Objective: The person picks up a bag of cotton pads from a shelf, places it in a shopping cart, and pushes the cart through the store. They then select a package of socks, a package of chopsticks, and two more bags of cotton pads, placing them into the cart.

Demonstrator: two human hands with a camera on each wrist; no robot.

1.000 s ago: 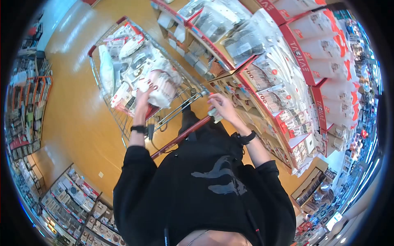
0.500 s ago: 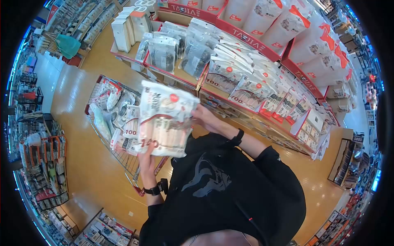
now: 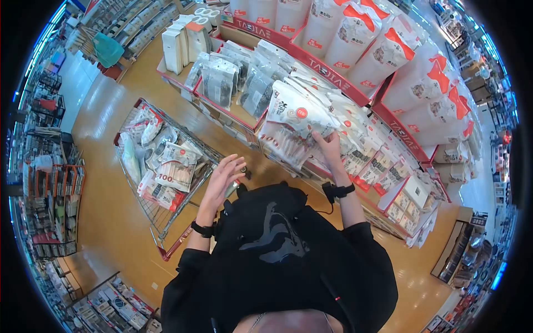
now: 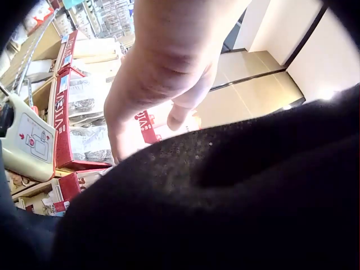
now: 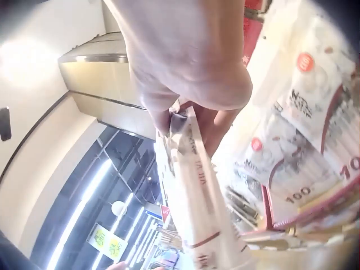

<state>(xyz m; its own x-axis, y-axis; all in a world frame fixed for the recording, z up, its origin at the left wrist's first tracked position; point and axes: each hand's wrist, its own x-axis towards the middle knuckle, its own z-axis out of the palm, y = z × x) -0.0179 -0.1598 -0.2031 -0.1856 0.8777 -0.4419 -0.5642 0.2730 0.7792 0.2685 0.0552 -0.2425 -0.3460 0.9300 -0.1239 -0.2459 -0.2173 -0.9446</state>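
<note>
My right hand [image 3: 329, 149] pinches the edge of a white printed plastic pack [image 3: 297, 114] marked 100 with a red dot. The pack is tilted over the front of the display, overlapping similar packs [image 3: 347, 116] there. In the right wrist view, thumb and fingers of the right hand [image 5: 185, 56] grip the top of the pack [image 5: 199, 202], seen edge-on. My left hand [image 3: 223, 176] is in the air between the cart and the display, fingers loosely bent and holding nothing. Another pack marked 100 [image 3: 176, 166] lies in the shopping cart [image 3: 176, 244].
The red-edged display [image 3: 327, 72] runs along the front and right, with clear bags of dark items [image 3: 217, 82] and tall white packs [image 3: 355, 39] behind. The cart stands at my left on the yellow-brown floor [image 3: 105, 233]. Other shelves [image 3: 55, 205] stand further left.
My left hand leaves the pack in the cart, and both hands then hold one before me. Now the left has let go, while the right has carried it rightward to the display.
</note>
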